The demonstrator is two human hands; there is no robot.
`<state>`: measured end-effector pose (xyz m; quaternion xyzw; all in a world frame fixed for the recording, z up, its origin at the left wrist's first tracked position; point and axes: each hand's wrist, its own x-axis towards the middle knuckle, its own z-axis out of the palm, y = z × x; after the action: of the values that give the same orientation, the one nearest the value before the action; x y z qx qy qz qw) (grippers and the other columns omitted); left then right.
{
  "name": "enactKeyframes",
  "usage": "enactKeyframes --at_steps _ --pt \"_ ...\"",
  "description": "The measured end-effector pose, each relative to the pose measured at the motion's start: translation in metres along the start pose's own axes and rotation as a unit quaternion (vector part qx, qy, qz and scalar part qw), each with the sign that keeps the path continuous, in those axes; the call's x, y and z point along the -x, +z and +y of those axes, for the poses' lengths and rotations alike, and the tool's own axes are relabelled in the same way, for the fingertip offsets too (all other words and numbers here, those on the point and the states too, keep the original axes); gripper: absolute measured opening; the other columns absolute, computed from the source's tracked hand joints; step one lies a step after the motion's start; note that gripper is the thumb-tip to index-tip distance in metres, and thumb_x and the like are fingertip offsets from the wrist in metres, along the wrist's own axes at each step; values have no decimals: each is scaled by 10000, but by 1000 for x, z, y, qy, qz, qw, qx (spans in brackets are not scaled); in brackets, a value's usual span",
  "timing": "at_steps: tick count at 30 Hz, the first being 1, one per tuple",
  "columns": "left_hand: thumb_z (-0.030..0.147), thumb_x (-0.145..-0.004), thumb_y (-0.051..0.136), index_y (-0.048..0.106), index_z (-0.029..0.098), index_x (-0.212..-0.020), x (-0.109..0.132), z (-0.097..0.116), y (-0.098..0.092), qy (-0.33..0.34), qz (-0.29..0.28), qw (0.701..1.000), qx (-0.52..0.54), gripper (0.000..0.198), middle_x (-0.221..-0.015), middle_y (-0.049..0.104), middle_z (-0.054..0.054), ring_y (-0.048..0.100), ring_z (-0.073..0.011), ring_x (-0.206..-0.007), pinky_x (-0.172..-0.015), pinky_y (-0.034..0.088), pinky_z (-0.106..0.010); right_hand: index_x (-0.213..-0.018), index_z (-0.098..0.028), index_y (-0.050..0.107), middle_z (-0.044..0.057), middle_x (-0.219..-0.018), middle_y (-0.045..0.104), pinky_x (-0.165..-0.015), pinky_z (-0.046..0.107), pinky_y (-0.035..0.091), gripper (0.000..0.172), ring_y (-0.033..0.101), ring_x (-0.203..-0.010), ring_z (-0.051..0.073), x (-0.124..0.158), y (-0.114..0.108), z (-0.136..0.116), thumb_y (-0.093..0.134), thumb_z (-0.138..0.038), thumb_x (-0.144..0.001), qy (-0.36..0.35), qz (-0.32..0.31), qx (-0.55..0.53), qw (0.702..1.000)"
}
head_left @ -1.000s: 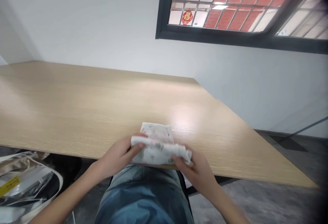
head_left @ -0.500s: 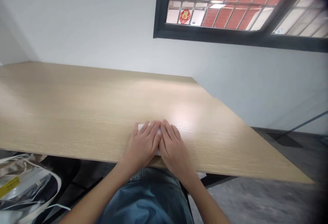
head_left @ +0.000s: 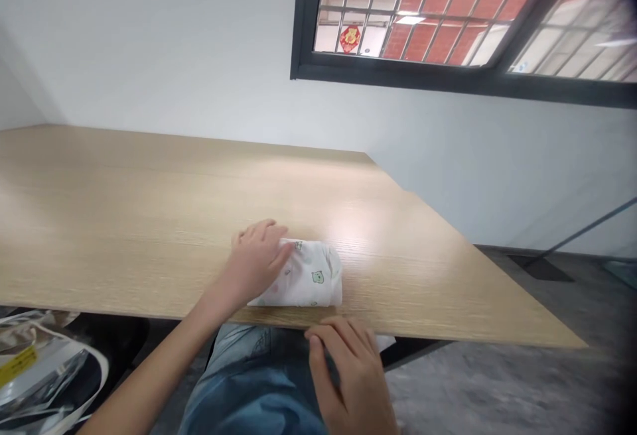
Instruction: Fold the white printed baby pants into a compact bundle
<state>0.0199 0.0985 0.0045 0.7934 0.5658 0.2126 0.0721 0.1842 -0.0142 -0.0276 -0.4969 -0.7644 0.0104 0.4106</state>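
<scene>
1. The right hand [head_left: 346,369] hung at the near edge of the table, over the person's lap, with its fingers [head_left: 328,332] loosely curled and close together. It held nothing and stood just apart from the cloth.
2. Blue jeans [head_left: 249,382] filled the space below, between the two forearms.
3. At near left, a crumpled silver bag [head_left: 34,372] with a yellow label [head_left: 17,365] lay below table height.
4. The left hand [head_left: 256,259] lay on the tabletop, its fingers [head_left: 273,236] narrowly spread against the left end of the cloth. Whether they gripped it, I cannot tell.
5. The folded white cloth [head_left: 311,276], printed with small green and pink figures, lay flat on the wooden table [head_left: 149,223], just beside the near edge.
6. Grey floor [head_left: 472,382] showed at right, beyond the table's edge.
7. Farthest off, a white wall [head_left: 149,57] held a dark-framed, barred window [head_left: 303,70].
</scene>
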Motion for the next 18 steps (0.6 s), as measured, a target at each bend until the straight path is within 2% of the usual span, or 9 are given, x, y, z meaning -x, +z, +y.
enactKeyframes --at_steps 2,4,6,8,10,12,14,18 --pt "359 -902 355 596 206 -997 -18 8 3 27 -33 999 -1 300 -1128 578 -83 468 -265 -1107 -958 287 -475 -774 -197 557 56 -769 578 -653 330 400 233 513 -718 204 -5 10 2 357 -173 -890 18 -1 -2 1000" --pt "385 -894 364 597 186 -871 -18 8 5 33 -59 998 11 308 -934 631 -68 540 -252 -955 -891 342 -448 -797 -191 562 63 -781 576 -676 336 404 241 509 -739 211 -13 13 15 344 -184 -900 35 -6 4 999" --pt "417 -889 357 569 169 -856 -4 2 6 15 -69 997 35 328 -870 626 -72 558 -246 -871 -817 386 -408 -786 -187 562 67 -786 572 -699 345 411 249 509 -761 217 -26 14 32 344 -207 -905 50 -22 1 999" --pt "443 -878 368 542 168 -908 18 -5 6 -25 -66 992 108 326 -900 616 -74 558 -239 -853 -754 411 -362 -794 -183 572 71 -816 571 -732 354 418 245 512 -806 224 -40 15 44 363 -239 -908 70 -50 -10 996" --pt "479 -860 393 528 177 -924 38 -10 6 -81 -53 977 192 338 -894 613 -63 560 -233 -818 -683 418 -324 -835 -179 588 70 -851 566 -766 360 418 229 511 -848 226 -54 20 48 391 -269 -911 93 -91 -21 991" --pt "511 -847 405 522 184 -900 52 -11 7 -130 -35 963 232 351 -831 610 -44 559 -226 -751 -625 405 -308 -860 -172 590 70 -867 556 -786 366 413 210 508 -867 227 -65 27 46 420 -286 -909 105 -126 -14 986" --pt "529 -842 403 514 189 -842 59 -12 9 -158 -21 959 235 357 -753 594 -26 550 -220 -691 -588 384 -298 -853 -161 574 75 -875 548 -791 379 404 188 502 -875 233 -72 35 42 444 -287 -902 106 -144 13 984" --pt "554 -830 405 493 198 -778 59 -13 11 -164 -21 957 239 371 -694 564 -11 532 -215 -651 -568 361 -291 -817 -162 529 67 -861 549 -751 358 402 157 500 -858 223 -73 40 37 452 -276 -892 96 -159 21 982"
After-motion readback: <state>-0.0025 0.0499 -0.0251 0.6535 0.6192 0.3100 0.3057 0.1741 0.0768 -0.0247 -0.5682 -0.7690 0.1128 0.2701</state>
